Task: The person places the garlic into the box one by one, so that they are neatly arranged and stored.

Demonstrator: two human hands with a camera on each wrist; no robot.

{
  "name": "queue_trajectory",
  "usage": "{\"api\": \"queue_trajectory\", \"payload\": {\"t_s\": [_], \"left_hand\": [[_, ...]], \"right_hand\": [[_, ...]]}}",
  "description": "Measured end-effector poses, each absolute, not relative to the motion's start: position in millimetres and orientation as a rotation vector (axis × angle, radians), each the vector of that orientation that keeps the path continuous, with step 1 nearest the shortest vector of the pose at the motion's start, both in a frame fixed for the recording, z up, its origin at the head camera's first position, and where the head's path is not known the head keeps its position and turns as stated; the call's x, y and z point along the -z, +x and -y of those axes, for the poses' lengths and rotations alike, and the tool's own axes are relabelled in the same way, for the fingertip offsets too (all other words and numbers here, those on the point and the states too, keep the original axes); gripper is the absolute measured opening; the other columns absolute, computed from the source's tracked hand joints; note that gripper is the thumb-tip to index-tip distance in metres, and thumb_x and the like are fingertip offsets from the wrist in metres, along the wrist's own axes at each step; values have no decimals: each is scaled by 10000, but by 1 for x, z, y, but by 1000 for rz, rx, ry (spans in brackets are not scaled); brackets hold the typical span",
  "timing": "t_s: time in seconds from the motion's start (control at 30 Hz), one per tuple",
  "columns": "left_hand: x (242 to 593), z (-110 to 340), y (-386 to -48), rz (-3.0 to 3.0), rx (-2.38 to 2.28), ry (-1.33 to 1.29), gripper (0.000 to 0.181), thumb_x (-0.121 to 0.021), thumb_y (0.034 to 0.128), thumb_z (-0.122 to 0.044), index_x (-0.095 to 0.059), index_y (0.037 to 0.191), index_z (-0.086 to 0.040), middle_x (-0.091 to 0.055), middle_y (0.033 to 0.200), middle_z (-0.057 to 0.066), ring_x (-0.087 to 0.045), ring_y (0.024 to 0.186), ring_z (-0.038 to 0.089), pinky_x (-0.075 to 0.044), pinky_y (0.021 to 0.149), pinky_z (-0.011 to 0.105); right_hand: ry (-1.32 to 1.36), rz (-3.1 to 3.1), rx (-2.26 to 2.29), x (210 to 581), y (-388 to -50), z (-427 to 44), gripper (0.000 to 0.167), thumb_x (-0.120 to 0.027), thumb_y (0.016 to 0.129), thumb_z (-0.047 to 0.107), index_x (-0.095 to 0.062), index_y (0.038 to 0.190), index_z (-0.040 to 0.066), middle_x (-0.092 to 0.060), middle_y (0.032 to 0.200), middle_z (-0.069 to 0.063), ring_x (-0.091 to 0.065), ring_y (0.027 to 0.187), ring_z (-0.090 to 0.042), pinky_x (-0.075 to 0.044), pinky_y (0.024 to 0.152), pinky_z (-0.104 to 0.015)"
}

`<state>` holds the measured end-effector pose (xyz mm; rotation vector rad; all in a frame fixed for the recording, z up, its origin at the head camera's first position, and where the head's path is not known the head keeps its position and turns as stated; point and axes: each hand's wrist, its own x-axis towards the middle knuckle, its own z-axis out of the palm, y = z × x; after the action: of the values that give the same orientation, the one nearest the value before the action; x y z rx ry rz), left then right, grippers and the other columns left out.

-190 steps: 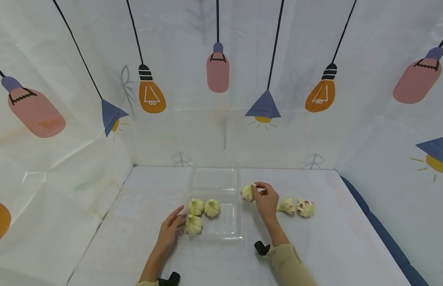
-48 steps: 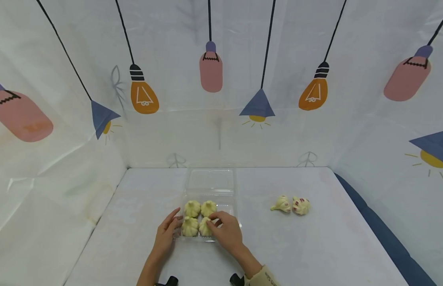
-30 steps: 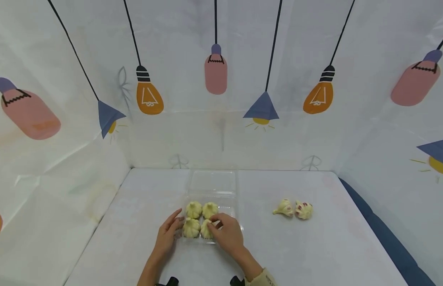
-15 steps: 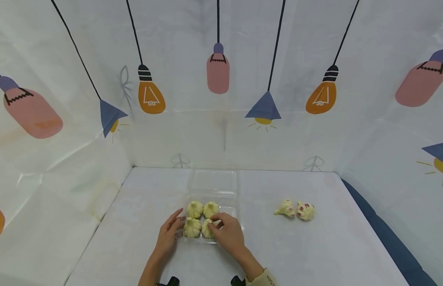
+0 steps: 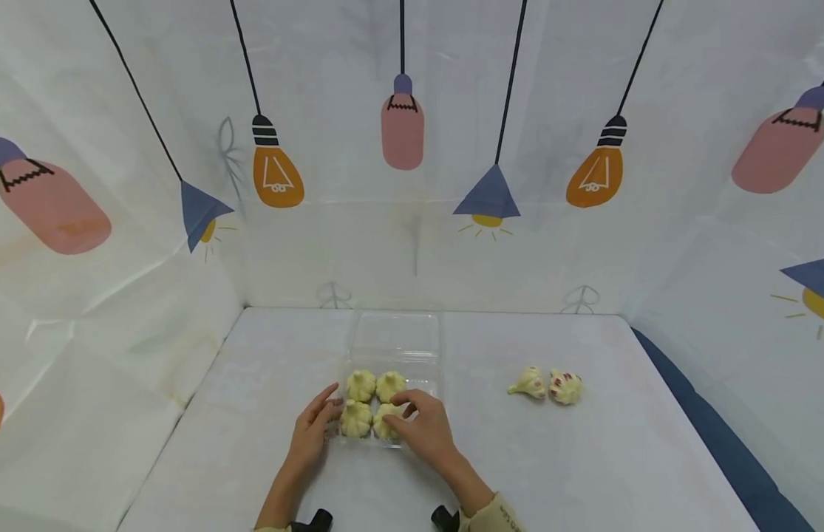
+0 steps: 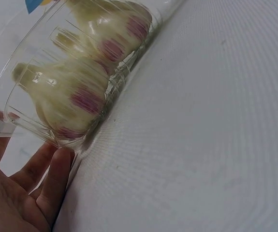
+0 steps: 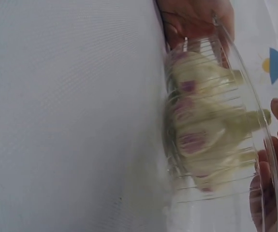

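A clear plastic clamshell box point(image 5: 425, 380) stands with its lid point(image 5: 396, 334) folded back. Several garlic bulbs sit in its left part, two at the back and two in front. My left hand point(image 5: 310, 432) rests against the box's left side, relaxed fingers touching its wall; the left wrist view shows fingertips point(image 6: 61, 162) at the lower corner. My right hand point(image 5: 425, 428) is over the front-right bulb point(image 5: 385, 425), partly hiding it. Its thumb and fingers stand apart around the stem point(image 7: 259, 117) in the right wrist view, with a gap showing.
Two more garlic bulbs lie on the white table to the right, one with its stem pointing left point(image 5: 530, 383) and one streaked purple point(image 5: 565, 387). A white sheet point(image 5: 332, 244) printed with lamps surrounds the table. Blue fabric point(image 5: 717, 425) shows past the right edge.
Since the earliest frame, my right hand has carried a garlic bulb left into the box's front row. Just now its thumb and fingers have loosened from that bulb. My left hand stays put.
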<state>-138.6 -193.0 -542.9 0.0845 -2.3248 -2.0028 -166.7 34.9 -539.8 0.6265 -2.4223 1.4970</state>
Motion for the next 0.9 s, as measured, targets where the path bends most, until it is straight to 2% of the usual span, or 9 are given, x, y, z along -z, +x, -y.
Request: {"api": "queue_trajectory", "payload": {"t_s": [0.17, 0.4, 0.6, 0.9], "left_hand": [[540, 190, -140, 2327, 2023, 63, 400, -433, 1049, -108, -447, 1428, 21, -563, 1241, 303, -611, 1055, 343, -533, 780, 396], [559, 196, -146, 2284, 2062, 64, 408, -452, 1045, -117, -445, 1433, 10, -568, 1239, 294, -638, 969, 155, -543, 746, 363], [577, 202, -151, 2290, 2036, 82, 421, -448, 1054, -181, -444, 1454, -50, -570, 1271, 258, -633, 982, 121, -540, 740, 311], [551, 199, -143, 2286, 2074, 54, 407, -442, 1044, -90, -432, 1429, 43, -550, 1248, 327, -638, 952, 139, -546, 742, 350]], "right_hand": [[663, 2376, -1539, 535, -168, -42, 222, -817, 800, 159, -722, 977, 63, -701, 917, -35, -604, 718, -117, -507, 610, -253], [647, 2307, -1442, 521, -172, -60, 124, -785, 829, 105, -729, 938, 86, -686, 883, 67, -601, 690, -89, -484, 539, -227], [537, 2271, -1400, 513, -180, -88, 140, -786, 802, 21, -730, 886, 118, -685, 841, 80, -600, 674, -98, -481, 536, -230], [298, 2345, -1318, 510, -184, -143, 98, -763, 832, 47, -731, 888, 121, -691, 852, 55, -604, 718, -97, -492, 597, -251]]}}
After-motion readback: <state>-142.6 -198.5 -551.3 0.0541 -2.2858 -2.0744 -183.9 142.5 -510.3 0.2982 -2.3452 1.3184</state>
